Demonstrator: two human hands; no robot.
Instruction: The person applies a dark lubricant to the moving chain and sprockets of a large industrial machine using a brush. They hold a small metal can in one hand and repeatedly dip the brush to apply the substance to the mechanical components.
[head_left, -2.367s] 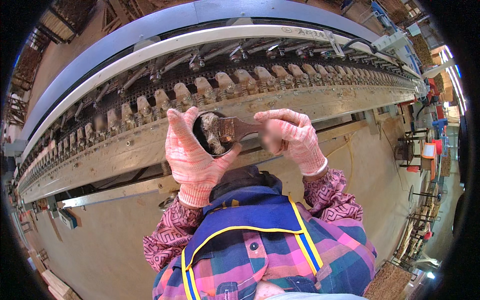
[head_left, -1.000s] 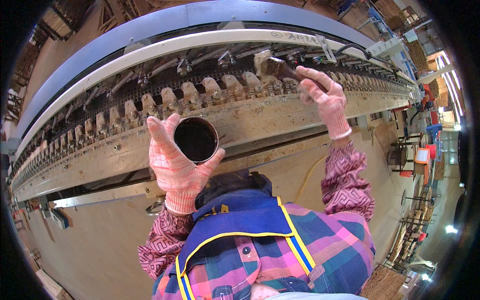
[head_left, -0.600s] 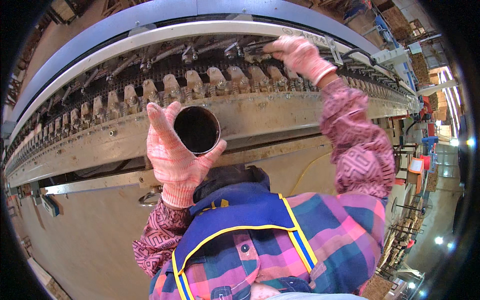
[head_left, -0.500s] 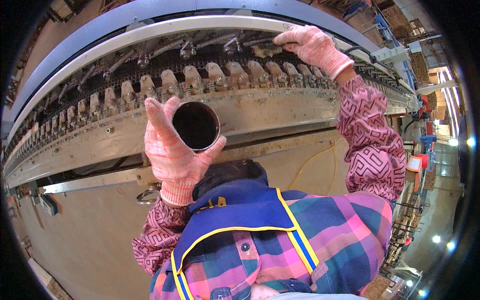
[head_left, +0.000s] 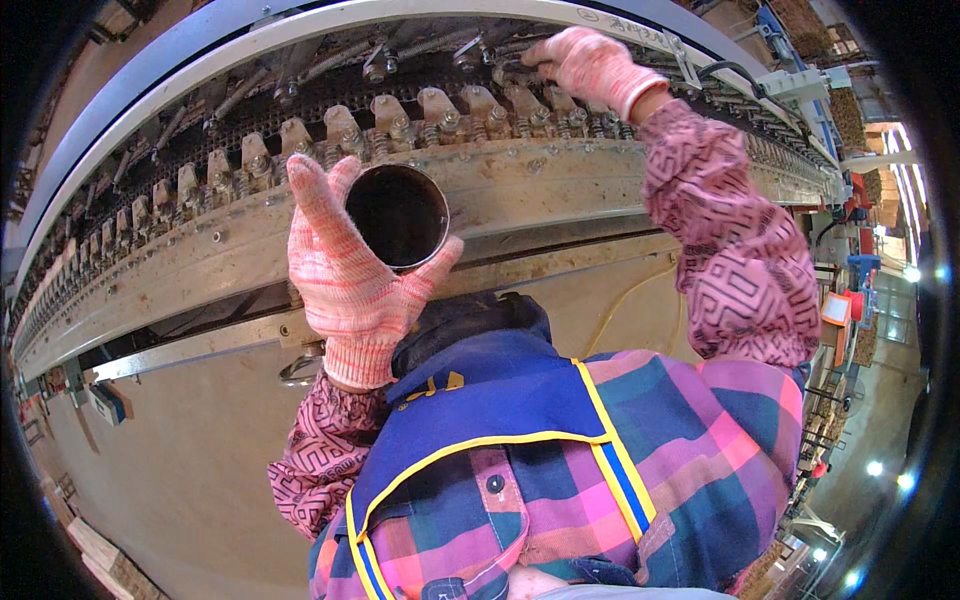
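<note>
We hold a dark round can (head_left: 397,216) in our left hand (head_left: 350,280), open mouth toward the camera, its inside dark and its contents not readable. The gloved thumb presses its lower right rim and the fingers rise along its left side, so the hand is closed around the can, in front of the long pale beam (head_left: 560,190) of the machine. Compared with half a second ago, the can sits in much the same spot against the beam and the hold has not changed.

Up and to the right of that grip, our right hand (head_left: 590,65) in its pink knit glove reaches into the top of the machine, curled over a small dark part (head_left: 510,72) among the metal fittings; the glove hides the fingertips, so we cannot tell whether it clamps that part or only rests on it. A second ago it held a brush lower, near the row of fittings; since then it has gone further up and in, and the patterned sleeve (head_left: 735,260) is stretched out behind it.

Just above the can runs the row of tan clamps (head_left: 390,115) with their springs. Below the grip are our blue apron (head_left: 480,420) and plaid shirt (head_left: 700,460).
</note>
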